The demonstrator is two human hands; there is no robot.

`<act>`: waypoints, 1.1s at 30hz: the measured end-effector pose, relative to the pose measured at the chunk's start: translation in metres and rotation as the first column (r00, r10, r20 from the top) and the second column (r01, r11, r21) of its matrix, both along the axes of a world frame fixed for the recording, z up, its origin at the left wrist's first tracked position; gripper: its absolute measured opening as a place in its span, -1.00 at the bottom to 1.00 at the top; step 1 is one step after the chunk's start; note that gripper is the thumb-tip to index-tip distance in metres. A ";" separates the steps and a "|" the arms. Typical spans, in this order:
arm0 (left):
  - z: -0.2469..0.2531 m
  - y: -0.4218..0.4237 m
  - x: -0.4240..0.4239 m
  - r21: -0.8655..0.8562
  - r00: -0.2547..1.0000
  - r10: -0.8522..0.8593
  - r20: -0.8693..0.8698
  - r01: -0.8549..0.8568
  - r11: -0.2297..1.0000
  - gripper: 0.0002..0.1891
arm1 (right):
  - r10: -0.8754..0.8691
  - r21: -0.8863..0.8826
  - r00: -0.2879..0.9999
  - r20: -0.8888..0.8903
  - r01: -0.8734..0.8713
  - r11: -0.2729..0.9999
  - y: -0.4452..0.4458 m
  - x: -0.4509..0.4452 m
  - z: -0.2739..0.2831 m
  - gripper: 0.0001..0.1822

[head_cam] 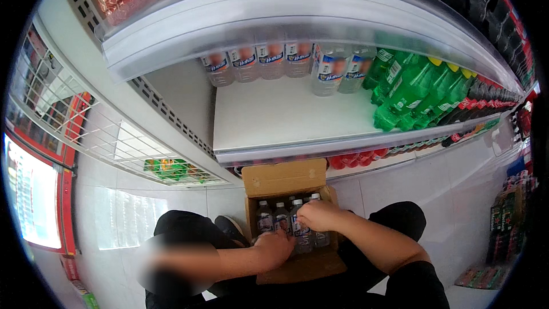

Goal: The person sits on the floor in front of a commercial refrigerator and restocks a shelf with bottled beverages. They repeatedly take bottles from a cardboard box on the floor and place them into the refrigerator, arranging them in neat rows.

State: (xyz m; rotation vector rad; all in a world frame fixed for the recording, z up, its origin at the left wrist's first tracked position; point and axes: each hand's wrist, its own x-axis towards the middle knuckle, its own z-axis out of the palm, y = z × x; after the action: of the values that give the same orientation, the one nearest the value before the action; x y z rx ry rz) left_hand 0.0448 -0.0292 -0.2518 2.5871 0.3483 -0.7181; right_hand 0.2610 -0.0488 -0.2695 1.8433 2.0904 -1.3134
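An open cardboard box [283, 179] stands on the floor between my knees, with several clear plastic bottles [264, 216] with white caps upright inside. My right hand [319, 215] reaches in from the right, its fingers curled at the upper part of a labelled bottle [296, 209]. Low at the box's near left lies my left hand [274, 246], against the front of another bottle [281, 214]; its fingertips are partly hidden, so its grip is unclear. Above the box, similar bottles [270, 61] stand in a row on a white shelf [274, 116].
Green soda bottles [403, 94] fill the shelf's right part, with dark bottles [484, 90] beyond. Red bottles [358, 158] sit on the lower shelf. A white wire rack [107, 133] is at left, near a red-framed cooler [64, 206]. Stacked drink packs [502, 223] stand at right.
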 end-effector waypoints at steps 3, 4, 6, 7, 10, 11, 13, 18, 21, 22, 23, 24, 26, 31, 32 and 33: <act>0.019 0.006 0.004 -0.169 0.987 -0.109 -0.115 0.088 0.982 -0.64 | 0.139 0.111 0.974 0.179 -0.160 0.981 -0.003 -0.004 -0.026 -0.71; 0.027 0.008 0.006 -0.202 0.970 -0.169 -0.173 0.133 0.970 -0.70 | 0.153 0.092 0.963 0.220 -0.176 0.980 -0.004 -0.005 -0.033 -0.67; 0.016 0.008 0.001 -0.179 0.981 -0.188 -0.047 0.177 0.968 -0.71 | 0.184 0.055 0.936 0.299 -0.210 0.976 -0.003 -0.008 -0.046 -0.57; 0.011 0.008 -0.001 -0.164 0.981 -0.196 0.015 0.195 0.967 -0.72 | 0.168 0.016 0.941 0.294 -0.180 0.984 -0.001 -0.008 -0.054 -0.53; 0.004 0.009 0.007 -0.187 0.971 -0.231 -0.060 0.217 0.958 -0.72 | 0.152 -0.096 0.944 0.292 -0.129 0.987 0.008 -0.010 -0.084 -0.41; 0.006 0.010 0.009 -0.193 0.972 -0.225 -0.061 0.209 0.959 -0.69 | 0.168 -0.128 0.940 0.296 -0.136 0.982 0.011 -0.011 -0.095 -0.39; 0.009 0.013 0.013 -0.202 0.976 -0.206 -0.069 0.189 0.961 -0.61 | 0.187 -0.169 0.927 0.325 -0.138 0.976 0.017 -0.015 -0.090 -0.37; 0.009 0.020 0.023 -0.245 0.938 -0.284 -0.200 0.232 0.941 -0.47 | 0.163 -0.210 0.905 0.392 -0.085 0.974 0.024 -0.026 -0.093 -0.36; 0.000 0.019 0.020 -0.233 0.946 -0.278 -0.167 0.236 0.943 -0.46 | 0.155 -0.252 0.912 0.380 -0.059 0.966 0.030 -0.029 -0.093 -0.35; -0.003 0.019 0.019 -0.229 0.947 -0.280 -0.160 0.240 0.943 -0.46 | 0.161 -0.257 0.906 0.392 -0.060 0.965 0.031 -0.031 -0.094 -0.33; -0.005 0.019 0.019 -0.227 0.942 -0.281 -0.183 0.238 0.944 -0.46 | 0.166 -0.261 0.900 0.403 -0.060 0.963 0.032 -0.032 -0.094 -0.32; -0.006 0.019 0.021 -0.227 0.937 -0.283 -0.205 0.235 0.945 -0.47 | 0.171 -0.267 0.894 0.415 -0.060 0.962 0.033 -0.033 -0.093 -0.31; -0.004 0.019 0.023 -0.224 0.927 -0.294 -0.233 0.243 0.944 -0.47 | 0.206 -0.277 0.876 0.436 -0.088 0.957 0.031 -0.035 -0.091 -0.30; 0.005 0.018 0.026 -0.226 0.913 -0.314 -0.259 0.259 0.939 -0.50 | 0.221 -0.307 0.832 0.509 -0.065 0.950 0.025 -0.046 -0.045 -0.32; 0.007 0.019 0.027 -0.233 0.913 -0.314 -0.261 0.256 0.938 -0.50 | 0.230 -0.306 0.820 0.524 -0.071 0.949 0.021 -0.048 -0.032 -0.32; 0.009 0.020 0.027 -0.239 0.913 -0.312 -0.261 0.252 0.938 -0.50 | 0.240 -0.307 0.806 0.541 -0.077 0.949 0.016 -0.049 -0.018 -0.32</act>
State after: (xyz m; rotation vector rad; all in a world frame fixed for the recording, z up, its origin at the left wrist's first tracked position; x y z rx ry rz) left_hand 0.0723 -0.0088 -0.2425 2.3604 -0.0193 -1.1860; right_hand 0.2119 -0.0332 -0.2877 1.6293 1.6098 -0.8065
